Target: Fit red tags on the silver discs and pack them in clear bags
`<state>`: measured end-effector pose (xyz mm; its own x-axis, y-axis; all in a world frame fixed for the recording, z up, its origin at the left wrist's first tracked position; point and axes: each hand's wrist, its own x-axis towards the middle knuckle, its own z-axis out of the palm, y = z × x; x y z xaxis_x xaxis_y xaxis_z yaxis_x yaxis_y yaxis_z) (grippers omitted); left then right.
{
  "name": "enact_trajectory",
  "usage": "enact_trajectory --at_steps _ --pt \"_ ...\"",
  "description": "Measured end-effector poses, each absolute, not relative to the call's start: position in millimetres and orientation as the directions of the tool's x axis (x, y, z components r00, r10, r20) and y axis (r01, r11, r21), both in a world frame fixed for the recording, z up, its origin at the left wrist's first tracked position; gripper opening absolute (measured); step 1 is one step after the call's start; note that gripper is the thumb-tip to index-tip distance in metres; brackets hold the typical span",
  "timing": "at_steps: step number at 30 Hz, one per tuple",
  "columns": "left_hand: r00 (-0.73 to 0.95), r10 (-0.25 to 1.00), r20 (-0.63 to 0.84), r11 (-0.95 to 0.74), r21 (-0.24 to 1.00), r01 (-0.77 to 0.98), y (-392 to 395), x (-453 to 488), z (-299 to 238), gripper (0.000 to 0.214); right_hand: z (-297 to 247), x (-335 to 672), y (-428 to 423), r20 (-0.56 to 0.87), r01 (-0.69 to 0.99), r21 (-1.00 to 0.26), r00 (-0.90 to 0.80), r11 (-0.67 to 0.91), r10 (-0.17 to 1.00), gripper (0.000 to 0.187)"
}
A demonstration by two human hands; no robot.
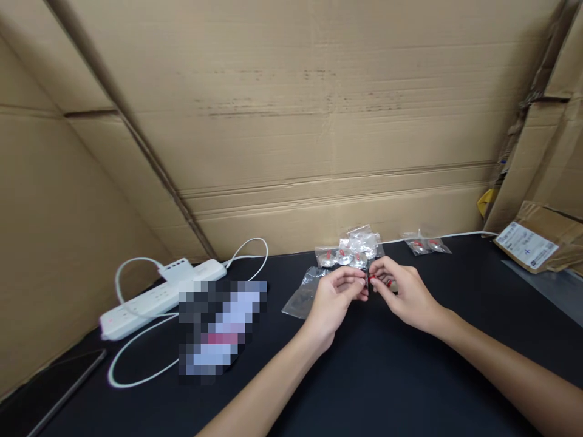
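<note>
My left hand is closed in a pinch on a small thin dark piece, held nearly on edge just above the black table. Facing it, my right hand pinches a small red piece against that dark piece. The fingers partly cover both, so their kind cannot be made out. Another bit of red shows under the right fingers. Right behind the hands lies a pile of clear plastic packets with round silvery items marked in red. A flat clear plastic bag lies beside my left hand.
Two more silvery packets lie at the back right. A labelled brown parcel rests at the far right. On the left are a white power strip with looping cables, a blurred-out object and a dark flat device. Cardboard walls enclose the table.
</note>
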<state>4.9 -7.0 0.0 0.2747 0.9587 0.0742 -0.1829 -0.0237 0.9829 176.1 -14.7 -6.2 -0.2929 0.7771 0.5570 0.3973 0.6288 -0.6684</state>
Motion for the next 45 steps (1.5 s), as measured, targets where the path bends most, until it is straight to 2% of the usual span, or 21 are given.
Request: enact_trajectory --at_steps 10,15,21,28,31,34,38,45 --pt "0.317 0.944 0.095 -0.021 0.973 -0.230 -6 5 -2 0.011 -12 176 -14 0.538 0.400 -0.660 -0.339 0.636 0.772 0.010" --pt "0.285 0.955 0.078 -0.007 0.971 -0.240 -7 6 1 0.015 -16 177 -12 0.501 0.411 -0.659 -0.384 0.629 0.776 0.014" --pt "0.316 0.947 0.060 0.015 0.974 -0.228 -5 4 0 0.014 -12 174 -17 0.526 0.399 -0.658 -0.363 0.638 0.769 0.011" --pt "0.276 0.958 0.080 0.010 0.951 -0.310 -3 2 2 0.018 -2 172 -20 0.573 0.425 -0.604 -0.356 0.674 0.738 0.022" --pt "0.281 0.956 0.087 0.011 0.944 -0.329 -4 2 6 0.017 -4 172 -17 0.570 0.391 -0.641 -0.334 0.661 0.751 0.037" --pt "0.316 0.944 0.099 0.015 0.940 -0.340 -5 2 9 0.015 -9 171 -14 0.514 0.277 -0.732 -0.376 0.622 0.771 0.048" --pt "0.326 0.942 0.081 0.033 0.943 -0.330 -5 1 10 0.013 -11 171 -13 0.458 0.170 -0.813 -0.406 0.557 0.791 0.046" --pt "0.260 0.961 0.091 -0.016 0.960 -0.278 -2 0 8 0.010 -6 173 -14 0.467 0.291 -0.773 -0.339 0.563 0.817 0.041"
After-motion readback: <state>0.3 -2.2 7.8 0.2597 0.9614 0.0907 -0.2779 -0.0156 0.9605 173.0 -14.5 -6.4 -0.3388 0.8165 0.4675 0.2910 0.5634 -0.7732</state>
